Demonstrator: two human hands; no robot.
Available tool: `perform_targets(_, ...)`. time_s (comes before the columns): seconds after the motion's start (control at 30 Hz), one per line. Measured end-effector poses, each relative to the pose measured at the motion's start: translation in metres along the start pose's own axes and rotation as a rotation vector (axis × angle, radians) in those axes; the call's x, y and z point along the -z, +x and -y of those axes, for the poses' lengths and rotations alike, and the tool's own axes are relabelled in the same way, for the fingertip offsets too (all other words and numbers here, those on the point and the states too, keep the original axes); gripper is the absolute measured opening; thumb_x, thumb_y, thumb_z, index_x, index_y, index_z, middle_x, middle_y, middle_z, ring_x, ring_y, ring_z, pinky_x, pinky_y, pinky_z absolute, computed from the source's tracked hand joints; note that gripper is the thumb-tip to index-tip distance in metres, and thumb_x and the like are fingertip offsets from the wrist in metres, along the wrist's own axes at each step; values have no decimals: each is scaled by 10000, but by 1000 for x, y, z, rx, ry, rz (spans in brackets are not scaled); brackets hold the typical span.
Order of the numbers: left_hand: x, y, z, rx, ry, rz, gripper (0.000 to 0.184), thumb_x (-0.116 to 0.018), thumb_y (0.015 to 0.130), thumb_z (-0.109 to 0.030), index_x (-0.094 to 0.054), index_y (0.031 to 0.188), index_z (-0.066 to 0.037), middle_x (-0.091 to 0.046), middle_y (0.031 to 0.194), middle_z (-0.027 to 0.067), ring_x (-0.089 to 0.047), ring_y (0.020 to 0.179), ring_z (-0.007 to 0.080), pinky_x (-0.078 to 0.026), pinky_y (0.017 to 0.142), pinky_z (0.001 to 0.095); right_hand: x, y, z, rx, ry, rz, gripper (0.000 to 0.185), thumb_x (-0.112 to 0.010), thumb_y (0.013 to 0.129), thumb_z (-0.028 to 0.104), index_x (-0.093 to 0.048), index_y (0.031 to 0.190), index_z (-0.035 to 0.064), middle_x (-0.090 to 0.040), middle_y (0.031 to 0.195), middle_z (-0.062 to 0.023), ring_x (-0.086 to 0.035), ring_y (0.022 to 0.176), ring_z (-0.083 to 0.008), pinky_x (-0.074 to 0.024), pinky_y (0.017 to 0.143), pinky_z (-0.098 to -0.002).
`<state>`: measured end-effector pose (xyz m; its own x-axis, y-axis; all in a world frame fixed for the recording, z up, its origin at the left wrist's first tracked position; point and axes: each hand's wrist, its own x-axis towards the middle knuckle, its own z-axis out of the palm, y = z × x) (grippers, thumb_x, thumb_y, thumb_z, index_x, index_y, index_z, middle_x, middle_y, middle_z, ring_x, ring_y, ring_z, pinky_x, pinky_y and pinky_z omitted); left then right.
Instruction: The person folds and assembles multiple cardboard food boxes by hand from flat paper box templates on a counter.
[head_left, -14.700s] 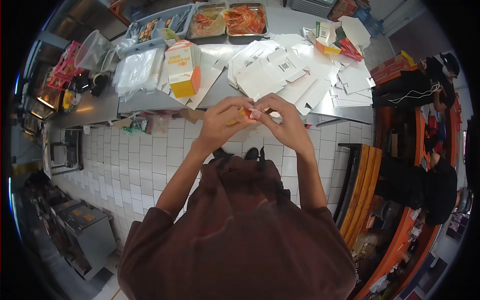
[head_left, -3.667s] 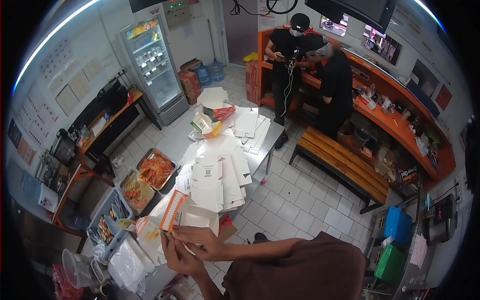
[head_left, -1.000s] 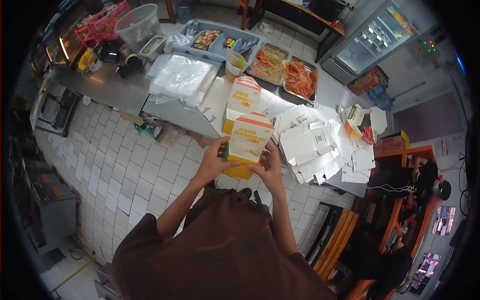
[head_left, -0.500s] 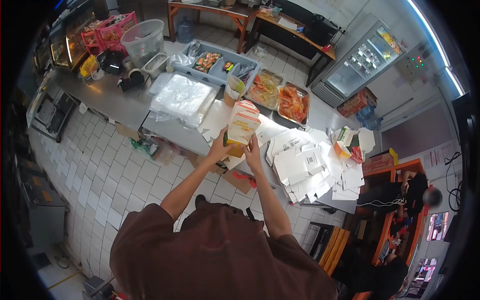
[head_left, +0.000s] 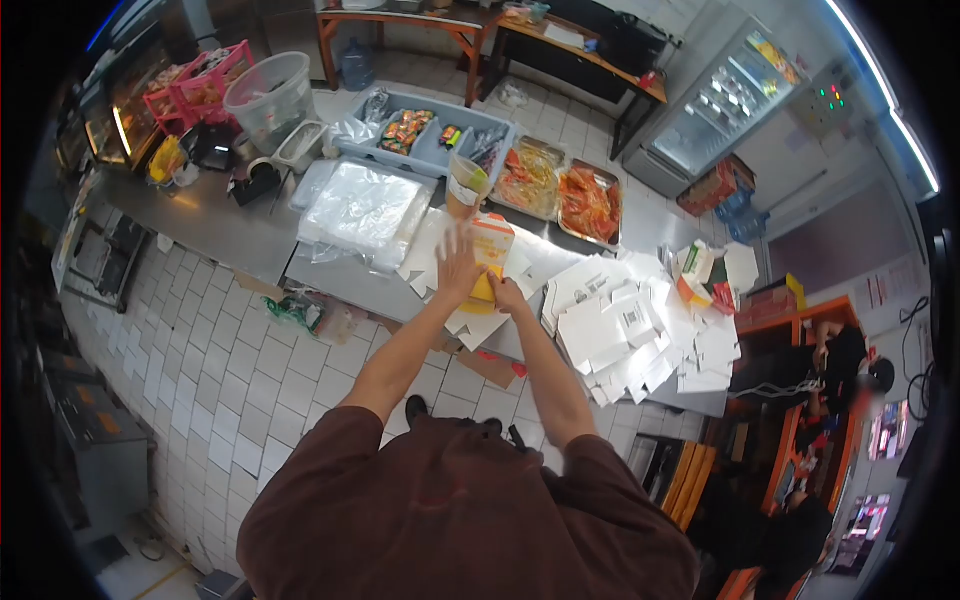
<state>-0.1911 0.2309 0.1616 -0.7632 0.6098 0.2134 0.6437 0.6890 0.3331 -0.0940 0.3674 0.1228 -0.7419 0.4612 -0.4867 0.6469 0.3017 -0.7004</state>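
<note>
A white, orange and yellow cardboard takeout box (head_left: 492,242) stands in front of me over the metal table. My right hand (head_left: 508,296) is closed on its lower right edge. Fingers spread and slightly blurred, my left hand (head_left: 458,264) is open at the box's left side; I cannot tell whether its palm touches the cardboard. Just beyond the fingers is a paper cup (head_left: 466,188) with something green in it. Flat white cardboard sheets (head_left: 425,255) lie under and around the hands.
Flattened white boxes (head_left: 610,325) pile up to the right. Behind are two metal trays of food (head_left: 590,203) and a blue-grey divided bin (head_left: 430,130) with packets. Clear plastic bags (head_left: 362,208) lie left. Two people in dark clothes (head_left: 800,530) are at the far right.
My left hand has let go of the box's lower left side and moved up beside it with fingers spread. The box has come slightly lower, still in my right hand.
</note>
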Motion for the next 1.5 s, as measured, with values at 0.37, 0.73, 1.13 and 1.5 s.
perform_targets(0.37, 20, 45, -7, -217, 80, 635, 641, -500, 980, -570, -471, 1491, -185, -381, 1592, 124, -291, 1503, 338, -202, 1185, 656, 120, -168, -128, 68, -606, -639, 819, -828, 737, 483, -542, 1390, 81, -445, 1483, -277, -383, 1417, -429, -410, 1081, -546)
perform_targets(0.73, 44, -102, -118, -517, -522, 22, 461, -722, 902, -320, -626, 1289, -89, -639, 1301, 141, -470, 1364, 404, -326, 1143, 524, 151, -179, -135, -63, -695, -270, 902, -903, 594, 560, -616, 1235, -6, -653, 1158, -232, -675, 1059, -373, -572, 867, -470)
perform_targets(1.13, 37, -201, -161, -156, -1205, 768, 325, -591, 1042, -270, -634, 1274, -46, -708, 1177, 65, -659, 1112, 149, -505, 970, 302, 203, -187, -134, 168, -239, -579, 216, -696, 889, 260, -786, 953, 74, -768, 946, -117, -723, 922, -322, -547, 882, -394)
perform_targets(1.5, 48, -173, -178, 306, -1475, 663, 315, -546, 1060, -357, -630, 1186, -81, -720, 1094, 56, -682, 998, 144, -509, 861, 296, 124, -179, -152, 27, -736, -456, 764, -886, 620, 553, -713, 1216, 108, -606, 1383, -144, -621, 1206, -330, -508, 991, -427)
